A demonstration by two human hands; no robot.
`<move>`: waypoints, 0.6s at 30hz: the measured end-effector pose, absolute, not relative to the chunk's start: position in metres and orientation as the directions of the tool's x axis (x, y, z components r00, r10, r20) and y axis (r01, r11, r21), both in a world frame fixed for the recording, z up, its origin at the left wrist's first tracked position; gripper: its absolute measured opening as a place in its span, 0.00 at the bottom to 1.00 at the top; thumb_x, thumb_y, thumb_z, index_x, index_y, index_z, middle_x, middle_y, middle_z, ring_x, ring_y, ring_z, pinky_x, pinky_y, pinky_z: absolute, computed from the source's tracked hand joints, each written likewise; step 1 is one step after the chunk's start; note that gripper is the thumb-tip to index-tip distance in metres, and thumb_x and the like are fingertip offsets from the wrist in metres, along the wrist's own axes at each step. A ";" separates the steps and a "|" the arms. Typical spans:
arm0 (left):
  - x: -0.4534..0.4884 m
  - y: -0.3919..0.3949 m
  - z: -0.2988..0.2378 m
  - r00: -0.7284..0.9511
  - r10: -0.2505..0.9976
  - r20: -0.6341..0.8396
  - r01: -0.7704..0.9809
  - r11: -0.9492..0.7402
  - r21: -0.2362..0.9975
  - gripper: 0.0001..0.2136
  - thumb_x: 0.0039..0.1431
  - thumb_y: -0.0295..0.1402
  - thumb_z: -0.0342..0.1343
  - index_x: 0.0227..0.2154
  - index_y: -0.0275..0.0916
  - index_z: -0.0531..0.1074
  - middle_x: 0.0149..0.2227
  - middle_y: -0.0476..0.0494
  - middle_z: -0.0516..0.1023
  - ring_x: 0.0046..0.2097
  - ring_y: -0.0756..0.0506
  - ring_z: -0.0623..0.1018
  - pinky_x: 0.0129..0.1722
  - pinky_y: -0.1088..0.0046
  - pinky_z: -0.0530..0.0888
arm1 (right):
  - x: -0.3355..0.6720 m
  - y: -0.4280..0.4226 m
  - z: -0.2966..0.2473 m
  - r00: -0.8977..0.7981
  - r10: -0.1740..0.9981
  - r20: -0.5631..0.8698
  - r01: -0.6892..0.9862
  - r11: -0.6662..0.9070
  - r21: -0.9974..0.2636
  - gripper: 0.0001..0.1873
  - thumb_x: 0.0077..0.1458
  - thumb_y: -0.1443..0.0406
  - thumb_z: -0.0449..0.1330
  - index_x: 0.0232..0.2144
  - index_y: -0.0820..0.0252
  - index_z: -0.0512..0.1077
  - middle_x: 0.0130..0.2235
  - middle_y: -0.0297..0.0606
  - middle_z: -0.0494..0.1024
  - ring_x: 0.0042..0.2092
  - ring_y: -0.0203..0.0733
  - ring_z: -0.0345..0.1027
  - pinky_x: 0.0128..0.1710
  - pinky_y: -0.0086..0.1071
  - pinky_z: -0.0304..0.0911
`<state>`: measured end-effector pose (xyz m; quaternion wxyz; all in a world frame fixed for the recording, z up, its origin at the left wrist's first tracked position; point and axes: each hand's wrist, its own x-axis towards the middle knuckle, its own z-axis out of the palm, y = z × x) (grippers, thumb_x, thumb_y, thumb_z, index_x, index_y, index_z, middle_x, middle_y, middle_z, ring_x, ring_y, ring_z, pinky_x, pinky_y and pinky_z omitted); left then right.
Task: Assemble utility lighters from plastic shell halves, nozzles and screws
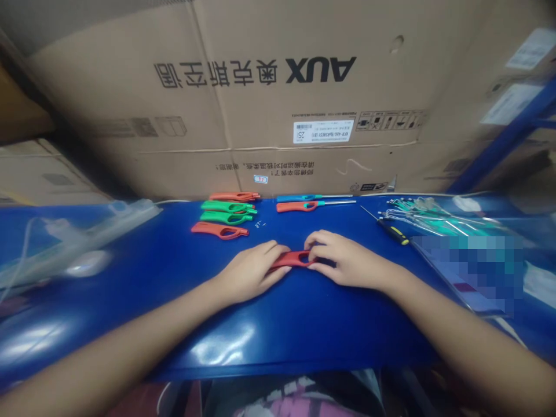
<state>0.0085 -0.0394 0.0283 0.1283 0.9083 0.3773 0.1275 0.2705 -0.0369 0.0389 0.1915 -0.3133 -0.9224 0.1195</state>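
Observation:
Between both hands, just above the blue table, is a red lighter casing with an oval trigger opening. My left hand grips its wide end, thumb below and fingers over the top. My right hand pinches the narrow end by the opening; its fingertips partly hide that end. Further back on the left lie an orange casing, green casings and more orange casings. Two long-necked lighters, one orange and one blue, lie behind my hands.
A screwdriver with a black and yellow handle lies to the right. Beside it is a heap of green parts with white wires. Tiny white pieces lie near the casings. A large cardboard box stands along the back edge.

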 end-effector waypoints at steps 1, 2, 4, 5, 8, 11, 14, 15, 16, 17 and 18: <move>0.009 -0.038 0.026 0.671 0.726 0.153 0.653 -0.676 0.342 0.17 0.69 0.45 0.48 0.54 0.42 0.68 0.49 0.42 0.75 0.48 0.40 0.78 0.46 0.63 0.75 | 0.271 -0.036 0.037 -0.732 0.629 0.263 0.536 0.770 -0.347 0.04 0.62 0.66 0.60 0.36 0.59 0.75 0.48 0.43 0.73 0.49 0.45 0.69 0.49 0.40 0.67; 0.008 -0.036 0.024 0.655 0.735 0.174 0.650 -0.666 0.365 0.17 0.68 0.45 0.49 0.54 0.42 0.68 0.50 0.42 0.75 0.48 0.40 0.78 0.46 0.63 0.75 | 0.272 -0.035 0.036 -0.726 0.638 0.257 0.541 0.760 -0.359 0.03 0.61 0.66 0.60 0.36 0.59 0.75 0.48 0.42 0.74 0.48 0.44 0.69 0.48 0.39 0.67; 0.006 -0.032 0.020 0.625 0.750 0.214 0.632 -0.648 0.424 0.18 0.67 0.45 0.51 0.55 0.42 0.67 0.53 0.42 0.75 0.51 0.40 0.77 0.49 0.63 0.75 | 0.275 -0.032 0.036 -0.703 0.658 0.268 0.547 0.742 -0.387 0.04 0.61 0.65 0.61 0.36 0.58 0.75 0.47 0.41 0.75 0.46 0.43 0.70 0.46 0.38 0.67; 0.005 -0.030 0.018 0.613 0.756 0.231 0.621 -0.642 0.450 0.19 0.67 0.44 0.51 0.56 0.42 0.67 0.54 0.41 0.75 0.53 0.40 0.77 0.51 0.63 0.74 | 0.276 -0.030 0.036 -0.689 0.666 0.287 0.547 0.737 -0.397 0.04 0.61 0.65 0.61 0.36 0.59 0.76 0.46 0.41 0.75 0.45 0.42 0.71 0.46 0.37 0.68; 0.002 -0.026 0.012 0.599 0.760 0.250 0.598 -0.633 0.491 0.21 0.66 0.45 0.53 0.58 0.42 0.66 0.58 0.40 0.73 0.57 0.39 0.75 0.57 0.62 0.72 | 0.279 -0.025 0.036 -0.627 0.689 0.364 0.550 0.722 -0.420 0.06 0.62 0.65 0.60 0.36 0.59 0.77 0.40 0.40 0.77 0.42 0.40 0.72 0.44 0.35 0.67; 0.001 -0.027 0.012 0.620 0.747 0.240 0.590 -0.645 0.485 0.22 0.67 0.46 0.52 0.59 0.42 0.65 0.59 0.41 0.72 0.58 0.39 0.74 0.58 0.61 0.71 | 0.280 -0.021 0.036 -0.571 0.708 0.415 0.549 0.706 -0.448 0.05 0.61 0.66 0.62 0.36 0.59 0.78 0.39 0.39 0.78 0.40 0.39 0.73 0.43 0.34 0.68; 0.001 -0.029 0.014 0.639 0.730 0.241 0.578 -0.663 0.475 0.19 0.68 0.43 0.50 0.58 0.43 0.66 0.56 0.42 0.75 0.54 0.41 0.76 0.54 0.63 0.73 | 0.278 -0.020 0.036 -0.524 0.717 0.459 0.547 0.697 -0.464 0.05 0.61 0.66 0.62 0.34 0.59 0.78 0.37 0.39 0.79 0.38 0.39 0.73 0.42 0.33 0.68; 0.001 -0.029 0.014 0.641 0.727 0.245 0.574 -0.667 0.475 0.19 0.68 0.42 0.51 0.58 0.43 0.66 0.54 0.42 0.75 0.52 0.41 0.77 0.51 0.64 0.74 | 0.278 -0.020 0.035 -0.500 0.721 0.480 0.557 0.692 -0.459 0.06 0.61 0.65 0.61 0.33 0.59 0.78 0.36 0.39 0.79 0.38 0.39 0.73 0.41 0.33 0.67; 0.001 -0.029 0.014 0.639 0.727 0.252 0.572 -0.668 0.477 0.19 0.67 0.42 0.52 0.58 0.43 0.65 0.53 0.42 0.76 0.50 0.42 0.78 0.49 0.65 0.75 | 0.278 -0.020 0.035 -0.473 0.725 0.502 0.574 0.685 -0.449 0.07 0.62 0.65 0.61 0.33 0.60 0.78 0.36 0.39 0.79 0.38 0.39 0.73 0.40 0.33 0.67; 0.000 -0.029 0.013 0.634 0.728 0.259 0.571 -0.667 0.479 0.20 0.66 0.41 0.53 0.59 0.43 0.64 0.53 0.42 0.76 0.48 0.42 0.78 0.47 0.66 0.75 | 0.278 -0.020 0.035 -0.444 0.729 0.520 0.597 0.674 -0.435 0.07 0.62 0.65 0.60 0.32 0.60 0.77 0.36 0.39 0.79 0.37 0.39 0.72 0.39 0.33 0.66; 0.000 -0.028 0.013 0.627 0.733 0.264 0.574 -0.663 0.481 0.22 0.65 0.40 0.54 0.60 0.43 0.64 0.53 0.42 0.75 0.46 0.43 0.78 0.46 0.66 0.76 | 0.278 -0.020 0.035 -0.418 0.737 0.531 0.624 0.658 -0.422 0.08 0.62 0.65 0.60 0.32 0.60 0.77 0.36 0.39 0.79 0.37 0.39 0.72 0.39 0.33 0.66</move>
